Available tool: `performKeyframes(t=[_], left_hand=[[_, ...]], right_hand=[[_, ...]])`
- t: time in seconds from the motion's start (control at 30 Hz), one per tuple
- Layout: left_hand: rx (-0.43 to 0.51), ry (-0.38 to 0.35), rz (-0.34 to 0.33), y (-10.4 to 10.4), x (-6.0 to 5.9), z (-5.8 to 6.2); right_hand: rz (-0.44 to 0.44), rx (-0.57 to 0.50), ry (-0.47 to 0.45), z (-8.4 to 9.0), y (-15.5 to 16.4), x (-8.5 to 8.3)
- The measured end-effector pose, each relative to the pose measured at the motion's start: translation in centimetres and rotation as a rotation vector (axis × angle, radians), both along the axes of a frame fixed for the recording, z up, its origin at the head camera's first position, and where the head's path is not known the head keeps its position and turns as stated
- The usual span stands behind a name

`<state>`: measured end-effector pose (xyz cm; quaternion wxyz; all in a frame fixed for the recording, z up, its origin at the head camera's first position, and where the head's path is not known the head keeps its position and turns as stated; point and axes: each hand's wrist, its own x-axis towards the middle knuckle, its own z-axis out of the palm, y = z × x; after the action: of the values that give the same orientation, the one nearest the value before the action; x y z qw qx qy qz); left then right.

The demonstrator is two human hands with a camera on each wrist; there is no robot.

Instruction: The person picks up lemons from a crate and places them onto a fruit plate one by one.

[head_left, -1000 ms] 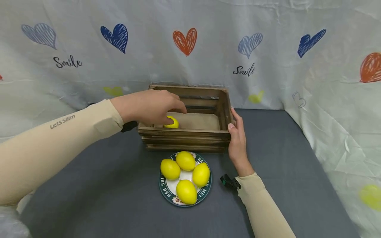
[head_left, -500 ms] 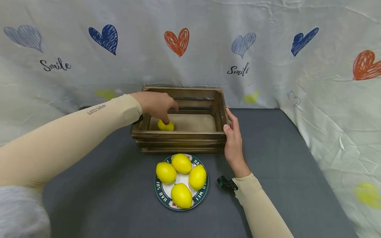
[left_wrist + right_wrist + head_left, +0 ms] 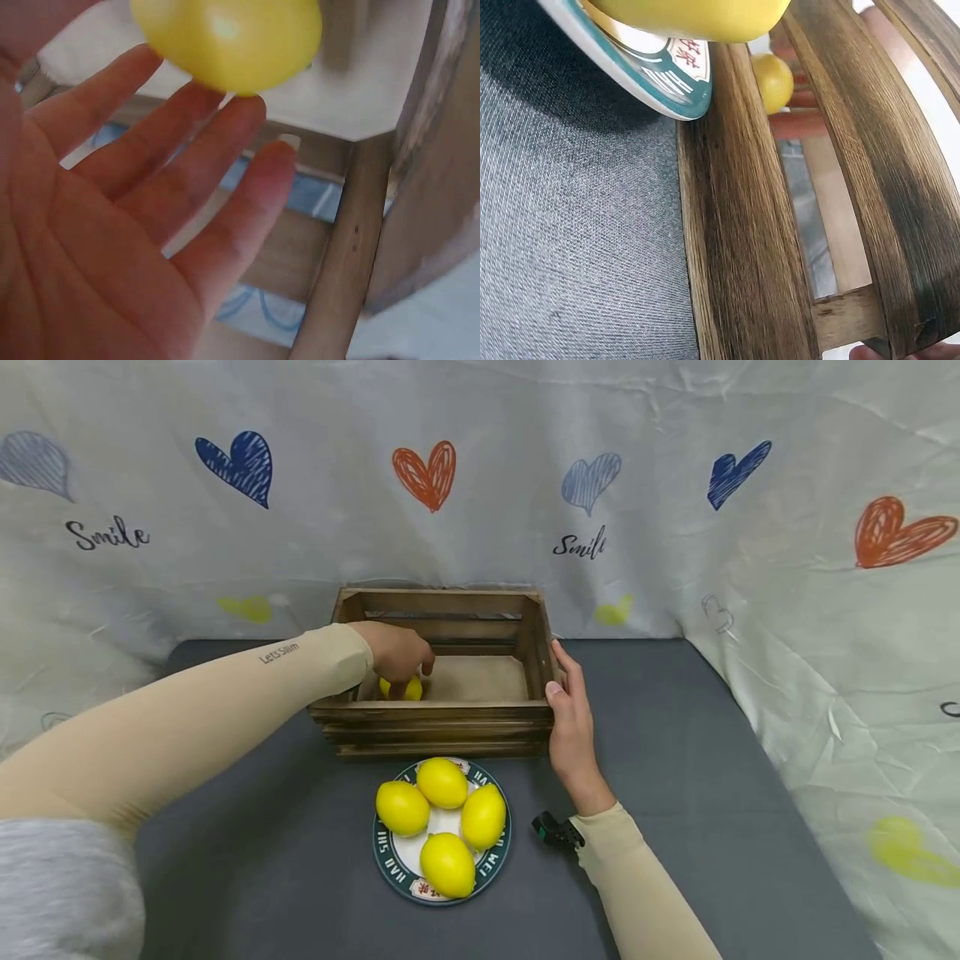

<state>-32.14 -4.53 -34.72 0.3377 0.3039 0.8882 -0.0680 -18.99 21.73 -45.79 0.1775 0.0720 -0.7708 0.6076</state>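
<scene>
A wooden slatted crate [image 3: 442, 731] stands against the back cloth, with one lemon [image 3: 411, 688] on its floor near the left end. My left hand [image 3: 397, 652] reaches down into the crate at this lemon. In the left wrist view its fingers [image 3: 202, 161] spread, slightly bent, with some tips at the lemon's [image 3: 232, 37] edge; the thumb is mostly out of frame. My right hand [image 3: 573, 739] rests against the crate's right side, fingers along the outside and thumb at the front corner. Several more lemons [image 3: 447, 866] lie on a green-rimmed plate [image 3: 390, 864] before the crate.
A dark grey cloth covers the table [image 3: 675, 777]. White cloth [image 3: 480, 527] with printed hearts hangs behind and at the right. The plate sits close to the crate's front slats [image 3: 742, 210].
My left hand has lowered from above the crate to the lemon inside it. The right hand stays at the crate's side. The whole scene has shifted leftward and slightly down in the head view.
</scene>
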Motion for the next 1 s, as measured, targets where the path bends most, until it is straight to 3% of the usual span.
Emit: performKeyframes(t=[0.23, 0.5, 0.8, 1.0], left_hand=[[-0.030, -0.014, -0.067, -0.16, -0.01, -0.55], [-0.016, -0.025, -0.075, 0.33, -0.27, -0.62], [-0.016, -0.015, -0.022, 0.43, -0.25, -0.40], [-0.002, -0.003, -0.022, 0.41, -0.25, -0.60]], right_hand=[[-0.005, 0.018, 0.009, 0.05, -0.19, -0.14], [-0.014, 0.005, 0.002, -0.19, 0.16, -0.11], [-0.025, 0.006, 0.001, -0.19, 0.23, -0.10], [-0.016, 0.005, 0.001, -0.06, 0.12, -0.06]])
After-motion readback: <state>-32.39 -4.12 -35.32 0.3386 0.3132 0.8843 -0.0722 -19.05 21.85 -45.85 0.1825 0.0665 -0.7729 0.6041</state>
